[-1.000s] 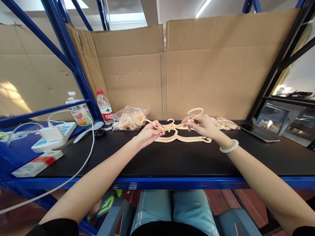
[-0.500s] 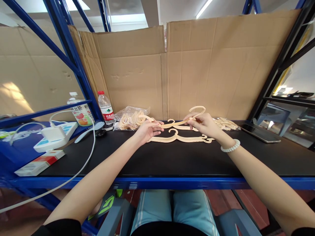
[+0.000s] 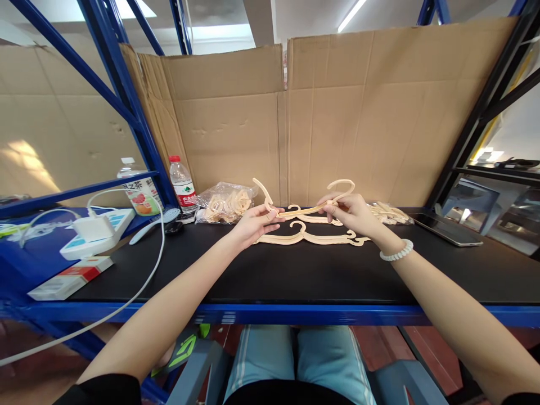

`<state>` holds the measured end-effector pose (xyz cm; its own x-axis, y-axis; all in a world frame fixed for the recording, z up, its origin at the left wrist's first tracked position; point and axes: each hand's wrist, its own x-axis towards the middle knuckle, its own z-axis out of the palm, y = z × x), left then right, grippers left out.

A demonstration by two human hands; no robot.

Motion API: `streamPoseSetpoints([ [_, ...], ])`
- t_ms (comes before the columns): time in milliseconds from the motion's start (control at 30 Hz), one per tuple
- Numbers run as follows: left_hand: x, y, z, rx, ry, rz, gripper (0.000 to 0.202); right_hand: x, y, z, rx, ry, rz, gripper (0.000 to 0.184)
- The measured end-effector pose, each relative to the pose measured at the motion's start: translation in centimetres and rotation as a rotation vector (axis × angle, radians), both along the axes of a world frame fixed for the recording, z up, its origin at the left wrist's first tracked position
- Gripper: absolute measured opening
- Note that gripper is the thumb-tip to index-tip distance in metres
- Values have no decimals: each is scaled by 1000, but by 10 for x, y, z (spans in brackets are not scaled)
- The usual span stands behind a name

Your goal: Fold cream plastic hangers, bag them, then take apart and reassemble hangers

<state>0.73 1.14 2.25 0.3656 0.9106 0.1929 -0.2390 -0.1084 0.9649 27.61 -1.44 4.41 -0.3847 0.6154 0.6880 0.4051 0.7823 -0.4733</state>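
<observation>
Between my two hands, just above the black table, is a beige plastic hanger (image 3: 300, 212). My left hand (image 3: 258, 224) pinches its left part, where a curved arm (image 3: 264, 191) sticks up at an angle. My right hand (image 3: 346, 212) grips the hanger near its hook (image 3: 343, 184), which rises above the fingers. Below the hands, a flat beige hanger (image 3: 280, 239) lies on the table with its hook pointing away from me. Another hanger (image 3: 295, 207) lies behind it, partly hidden by the held one.
A clear bag of beige parts (image 3: 228, 202) stands at the back left, and more beige pieces (image 3: 390, 214) lie behind my right hand. A phone (image 3: 447, 228) rests at right. Water bottle (image 3: 183, 183), power strip (image 3: 97, 233), box (image 3: 70, 278) and white cable (image 3: 143, 287) are at left.
The curved arm at my left hand has swung from lying low to the left to standing up. Both hands stay nearly in place on the hanger.
</observation>
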Motion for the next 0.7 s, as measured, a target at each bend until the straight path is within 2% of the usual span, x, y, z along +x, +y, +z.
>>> streamPoseSetpoints([
  [133, -1, 0, 0, -52, -40, -91, 10, 0, -1, 0, 12, -19, 2, 42],
  [333, -2, 1, -4, -71, -63, -147, 12, -1, 0, -2, 24, -24, -4, 40],
  [700, -4, 1, -1, -86, -13, -164, 9, -2, -1, -2, -24, -22, 55, 34],
])
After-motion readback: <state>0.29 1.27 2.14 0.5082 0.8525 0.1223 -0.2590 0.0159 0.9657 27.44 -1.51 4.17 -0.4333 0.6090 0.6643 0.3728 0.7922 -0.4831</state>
